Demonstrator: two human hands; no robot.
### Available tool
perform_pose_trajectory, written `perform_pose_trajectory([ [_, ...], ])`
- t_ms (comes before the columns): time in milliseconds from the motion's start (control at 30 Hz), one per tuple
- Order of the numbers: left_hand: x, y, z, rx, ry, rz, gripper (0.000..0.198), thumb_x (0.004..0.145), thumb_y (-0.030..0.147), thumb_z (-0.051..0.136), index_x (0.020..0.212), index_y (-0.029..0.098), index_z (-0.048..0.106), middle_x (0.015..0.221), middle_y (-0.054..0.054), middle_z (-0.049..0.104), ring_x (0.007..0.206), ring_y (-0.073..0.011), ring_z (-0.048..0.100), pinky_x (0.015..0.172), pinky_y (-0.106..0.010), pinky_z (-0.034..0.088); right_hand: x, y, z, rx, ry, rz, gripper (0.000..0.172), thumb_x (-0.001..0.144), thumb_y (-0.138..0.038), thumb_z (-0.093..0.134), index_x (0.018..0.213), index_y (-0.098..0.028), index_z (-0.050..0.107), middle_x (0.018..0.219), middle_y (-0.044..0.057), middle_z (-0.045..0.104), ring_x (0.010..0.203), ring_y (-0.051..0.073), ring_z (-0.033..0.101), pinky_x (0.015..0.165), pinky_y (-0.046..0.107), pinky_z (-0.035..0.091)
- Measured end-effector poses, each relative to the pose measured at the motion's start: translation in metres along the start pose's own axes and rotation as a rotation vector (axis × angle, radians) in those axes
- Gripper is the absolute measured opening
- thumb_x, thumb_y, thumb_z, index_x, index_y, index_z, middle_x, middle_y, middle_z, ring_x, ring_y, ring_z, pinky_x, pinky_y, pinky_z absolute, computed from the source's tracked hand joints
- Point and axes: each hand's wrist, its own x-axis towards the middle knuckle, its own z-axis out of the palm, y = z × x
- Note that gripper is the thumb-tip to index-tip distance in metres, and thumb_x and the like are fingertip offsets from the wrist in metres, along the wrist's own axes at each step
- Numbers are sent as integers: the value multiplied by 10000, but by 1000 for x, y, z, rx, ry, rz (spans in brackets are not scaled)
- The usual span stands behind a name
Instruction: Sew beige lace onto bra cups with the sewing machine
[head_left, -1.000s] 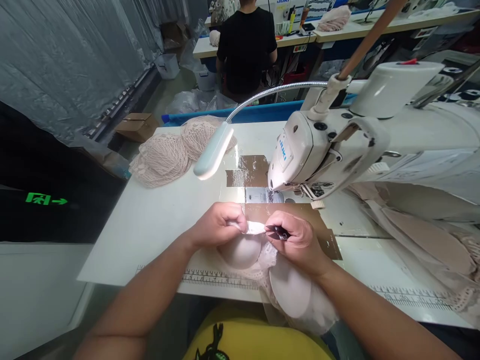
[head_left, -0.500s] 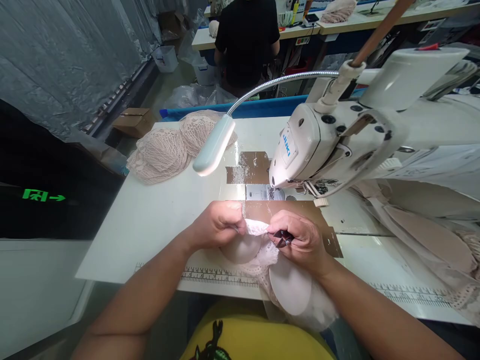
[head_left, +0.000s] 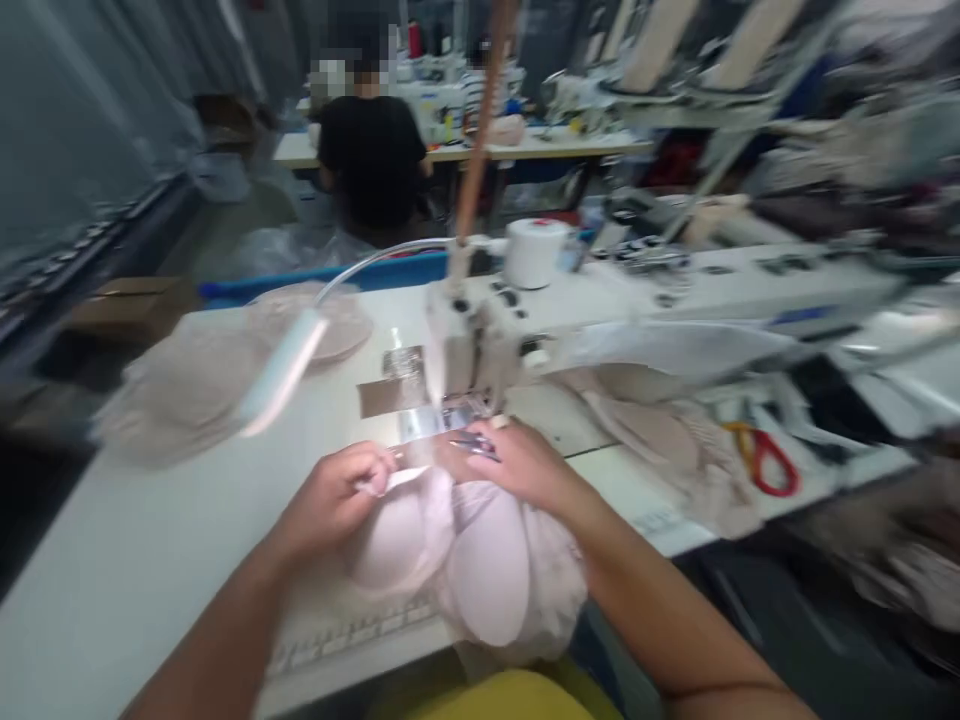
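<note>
A pale pink bra (head_left: 491,570) with two moulded cups lies at the front edge of the sewing table, its inner side up. My left hand (head_left: 341,495) is closed on the bra's upper edge at the left cup. In my right hand (head_left: 517,460) is a pair of small dark thread snips (head_left: 478,446), blades pointing left, just in front of the needle area. The right hand is above the right cup; blur hides whether it also touches the fabric. Behind both hands stands the white sewing machine (head_left: 465,350).
Beige lace bra pieces (head_left: 187,390) are heaped at the table's left. A lamp (head_left: 289,370) on a bent neck hangs over them. To the right lie more beige pieces (head_left: 660,430) and red-handled scissors (head_left: 772,465). A person in black (head_left: 373,160) sits at a table beyond.
The view has swung right and up, bringing the scissors into sight. My hands have moved apart; the right one has left the stretched lace edge, with the snips now extended toward the machine.
</note>
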Motion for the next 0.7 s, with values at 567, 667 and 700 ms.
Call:
perform_pose_trajectory([
  [567,4,-7,19,-14,87,-357,482,743,690,477,971,290,622,763,-9,668,666,-252,640,537,-309,543,-121,109,-70,-132,551,564,285,923,-204,391,1082,-158,624,1072,111,673,972,209,608,820,318,429],
  [667,4,-9,19,59,57,-328,497,758,700,438,971,298,637,718,-9,652,656,-250,636,513,-297,537,-148,157,-86,-199,578,873,334,901,-240,415,1130,-72,591,1041,209,654,978,282,605,795,363,412],
  [700,5,-10,18,99,46,-303,494,766,698,426,965,302,644,720,-9,652,661,-250,636,515,-295,536,-153,171,-88,-196,543,937,333,861,-247,486,1107,-54,601,979,218,664,937,290,618,758,351,415],
])
